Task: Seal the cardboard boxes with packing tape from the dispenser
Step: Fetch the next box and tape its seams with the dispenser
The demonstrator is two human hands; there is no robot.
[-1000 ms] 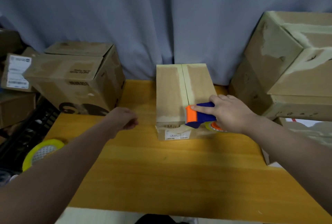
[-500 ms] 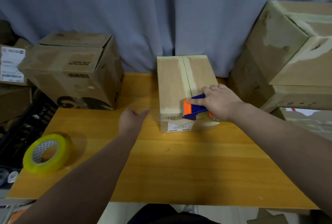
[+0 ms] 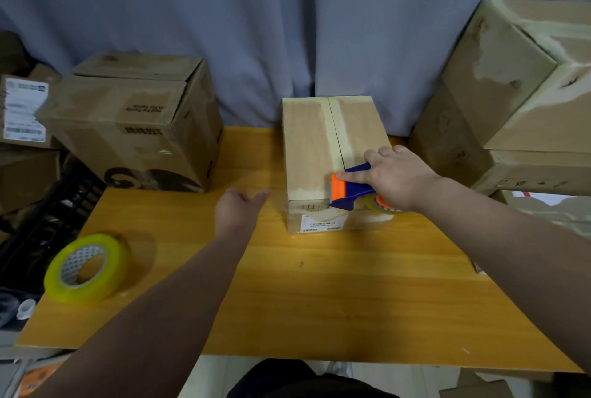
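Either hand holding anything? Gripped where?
Right hand grips the tape dispenser at its rear end, forefinger along the top. Left hand holds nothing.

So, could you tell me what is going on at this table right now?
A person is taping a cardboard box on the wooden table. The right hand grips the blue and orange tape dispenser at the near end of the box's centre seam. The left hand is open beside the box, not touching it. A spare yellow tape roll sits near the table's left edge.
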